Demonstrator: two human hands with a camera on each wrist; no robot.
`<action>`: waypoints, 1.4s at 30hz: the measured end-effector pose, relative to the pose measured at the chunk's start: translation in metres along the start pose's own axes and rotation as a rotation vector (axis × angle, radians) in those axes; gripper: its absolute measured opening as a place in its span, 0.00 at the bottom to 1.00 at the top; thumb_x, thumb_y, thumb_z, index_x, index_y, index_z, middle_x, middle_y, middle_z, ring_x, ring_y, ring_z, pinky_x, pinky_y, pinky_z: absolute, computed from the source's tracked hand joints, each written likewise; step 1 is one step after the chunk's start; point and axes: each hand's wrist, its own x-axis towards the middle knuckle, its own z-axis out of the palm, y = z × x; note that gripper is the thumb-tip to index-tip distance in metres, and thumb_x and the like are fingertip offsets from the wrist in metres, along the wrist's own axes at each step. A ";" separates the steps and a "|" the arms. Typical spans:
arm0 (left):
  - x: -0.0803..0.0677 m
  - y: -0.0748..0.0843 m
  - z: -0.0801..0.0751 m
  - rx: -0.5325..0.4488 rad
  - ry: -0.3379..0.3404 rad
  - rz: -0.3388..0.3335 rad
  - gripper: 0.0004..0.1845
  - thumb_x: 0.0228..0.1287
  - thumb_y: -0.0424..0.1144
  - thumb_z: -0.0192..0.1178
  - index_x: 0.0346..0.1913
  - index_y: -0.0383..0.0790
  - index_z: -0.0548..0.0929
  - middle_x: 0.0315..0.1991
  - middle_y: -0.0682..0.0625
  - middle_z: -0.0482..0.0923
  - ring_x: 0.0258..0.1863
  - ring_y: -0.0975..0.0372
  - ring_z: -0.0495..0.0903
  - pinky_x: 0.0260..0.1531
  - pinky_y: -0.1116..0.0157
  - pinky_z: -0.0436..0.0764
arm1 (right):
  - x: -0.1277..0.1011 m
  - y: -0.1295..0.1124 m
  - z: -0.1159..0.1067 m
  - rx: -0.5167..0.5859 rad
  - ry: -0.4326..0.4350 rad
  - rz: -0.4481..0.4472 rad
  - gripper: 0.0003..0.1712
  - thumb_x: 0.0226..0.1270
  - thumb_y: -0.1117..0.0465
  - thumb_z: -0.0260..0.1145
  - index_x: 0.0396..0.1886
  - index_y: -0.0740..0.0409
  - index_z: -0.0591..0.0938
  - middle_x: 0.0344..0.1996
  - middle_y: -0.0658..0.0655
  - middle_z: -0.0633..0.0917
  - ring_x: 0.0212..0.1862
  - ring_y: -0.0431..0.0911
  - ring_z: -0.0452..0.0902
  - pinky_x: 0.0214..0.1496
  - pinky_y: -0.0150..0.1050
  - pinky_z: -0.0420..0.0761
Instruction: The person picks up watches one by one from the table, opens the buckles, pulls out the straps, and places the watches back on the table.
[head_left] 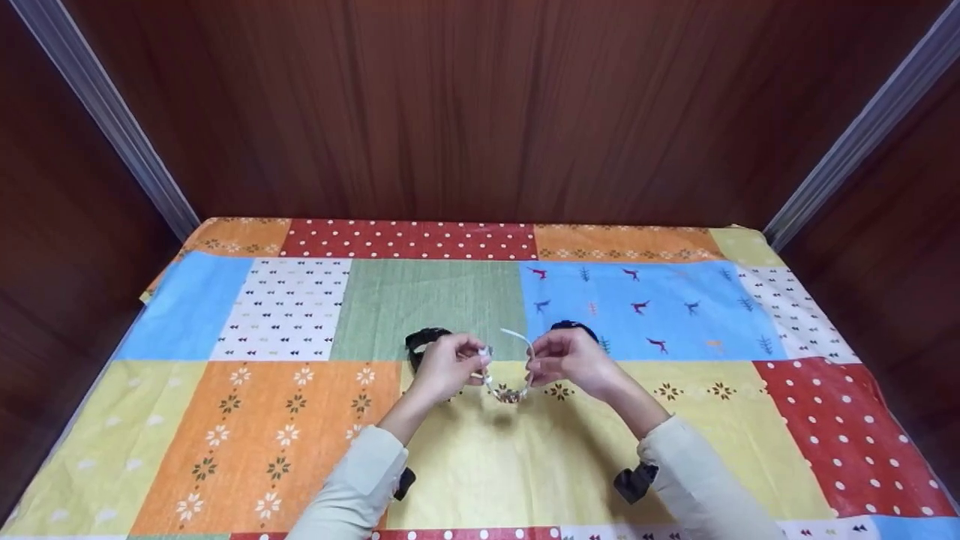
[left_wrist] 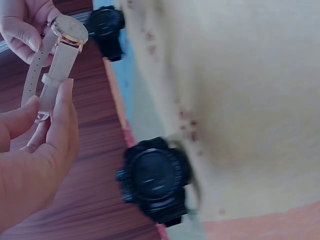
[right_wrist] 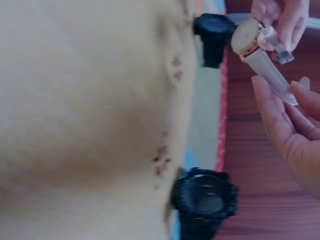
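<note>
A wristwatch [head_left: 508,396] with a white strap and a gold-toned case hangs between my two hands, its strap bent into an open loop. My left hand [head_left: 450,364] pinches the strap half with the keeper and buckle [left_wrist: 42,117]. On the other side, my right hand [head_left: 568,360] pinches the strap half [left_wrist: 33,80] with the row of holes, its free end curving up past the fingers. The pale round dial [right_wrist: 245,36] shows in the right wrist view. Beyond the left hand lies one black watch [head_left: 426,345], and another black watch [head_left: 574,327] lies behind the right hand.
A patchwork-patterned cloth [head_left: 465,465] covers the table. Dark wood-grain panels [head_left: 465,112] stand at the back and both sides, with metal corner strips [head_left: 112,120]. Small black devices [head_left: 636,481] sit at both wrists.
</note>
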 end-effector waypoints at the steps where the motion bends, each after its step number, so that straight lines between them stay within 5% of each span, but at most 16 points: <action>1: 0.001 -0.003 0.000 0.008 -0.002 -0.014 0.08 0.57 0.25 0.58 0.40 0.25 0.77 0.31 0.43 0.77 0.28 0.58 0.79 0.32 0.60 0.81 | 0.001 0.004 0.000 -0.014 0.003 0.008 0.11 0.55 0.77 0.61 0.38 0.79 0.74 0.28 0.67 0.81 0.30 0.56 0.82 0.39 0.50 0.80; 10: 0.004 -0.019 0.006 0.098 -0.001 -0.107 0.05 0.56 0.24 0.59 0.36 0.27 0.77 0.26 0.45 0.75 0.22 0.59 0.80 0.26 0.63 0.82 | 0.006 0.027 0.006 -0.021 -0.034 0.117 0.12 0.56 0.78 0.59 0.39 0.83 0.72 0.29 0.71 0.80 0.27 0.54 0.82 0.36 0.47 0.81; 20: 0.006 -0.029 0.013 0.183 0.020 -0.144 0.03 0.57 0.26 0.59 0.34 0.29 0.77 0.23 0.47 0.75 0.18 0.60 0.79 0.22 0.64 0.81 | 0.011 0.036 0.010 0.077 -0.024 0.204 0.05 0.56 0.80 0.56 0.34 0.81 0.72 0.24 0.65 0.80 0.23 0.52 0.80 0.34 0.47 0.81; 31: 0.006 -0.032 0.011 0.293 0.002 -0.102 0.20 0.57 0.26 0.58 0.53 0.25 0.72 0.23 0.45 0.80 0.19 0.60 0.80 0.19 0.70 0.77 | 0.012 0.041 0.009 0.062 -0.008 0.205 0.12 0.57 0.79 0.56 0.41 0.84 0.70 0.27 0.70 0.81 0.25 0.54 0.81 0.35 0.47 0.81; 36: 0.005 -0.031 0.009 0.360 -0.017 -0.089 0.20 0.57 0.27 0.57 0.54 0.25 0.72 0.23 0.44 0.81 0.18 0.64 0.77 0.16 0.74 0.72 | 0.010 0.038 0.007 0.035 -0.009 0.203 0.13 0.58 0.78 0.54 0.43 0.84 0.70 0.32 0.74 0.81 0.29 0.55 0.81 0.36 0.47 0.81; 42: 0.001 -0.026 0.005 0.385 -0.044 -0.104 0.19 0.57 0.27 0.56 0.52 0.25 0.73 0.25 0.43 0.81 0.23 0.56 0.80 0.17 0.73 0.72 | 0.009 0.035 0.003 0.039 -0.012 0.200 0.13 0.59 0.78 0.53 0.44 0.83 0.70 0.35 0.74 0.80 0.32 0.57 0.82 0.38 0.47 0.81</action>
